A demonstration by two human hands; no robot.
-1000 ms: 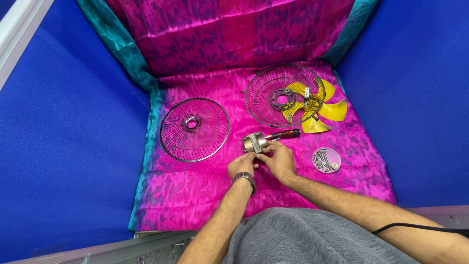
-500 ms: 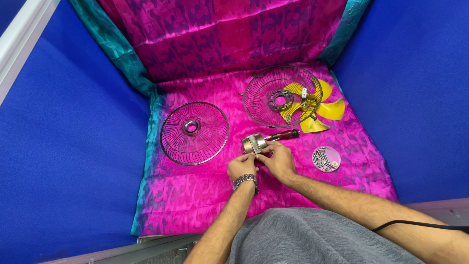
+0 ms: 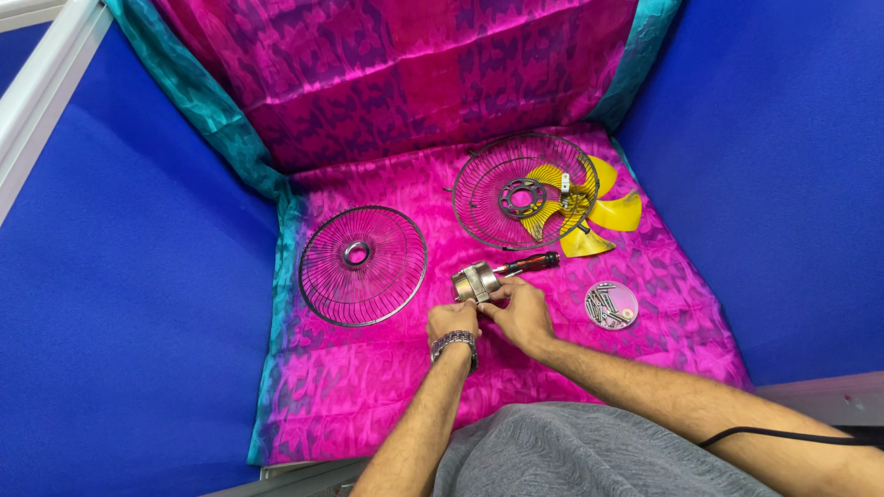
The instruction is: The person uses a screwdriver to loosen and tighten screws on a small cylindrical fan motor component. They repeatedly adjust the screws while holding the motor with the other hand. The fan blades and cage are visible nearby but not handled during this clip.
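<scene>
the left hand [image 3: 453,321], a metal bracelet [image 3: 455,341] on its wrist, and the right hand [image 3: 521,315] meet at the middle of the counter [image 3: 387,405], fingers curled inward on something small between them, just below the motor [image 3: 476,283]. what exactly the fingertips pinch is too small to tell; both hands look closed around it rather than open. the motor, a short silver cylinder, lies on its side touching the fingers, close enough to be steadied by them. a screwdriver [image 3: 527,265] with a dark red handle lies just behind the motor, its tip toward it, within easy reach of the right hand.

to the right, near the right forearm, sits a small round clear dish [image 3: 611,305] with screws in it, likely so they cannot roll off. to the left lies a wire guard [image 3: 363,265], flat, with a ring at its centre. farther back a second guard [image 3: 526,191] rests partly over a yellow blade [image 3: 603,213], the two overlapping, well apart from the hands. a pink cloth [image 3: 387,64] with a teal edge covers the counter and climbs the back wall; blue panels [image 3: 138,304] close in both sides. a black cable [image 3: 792,436] crosses the right arm at the bottom edge.
</scene>
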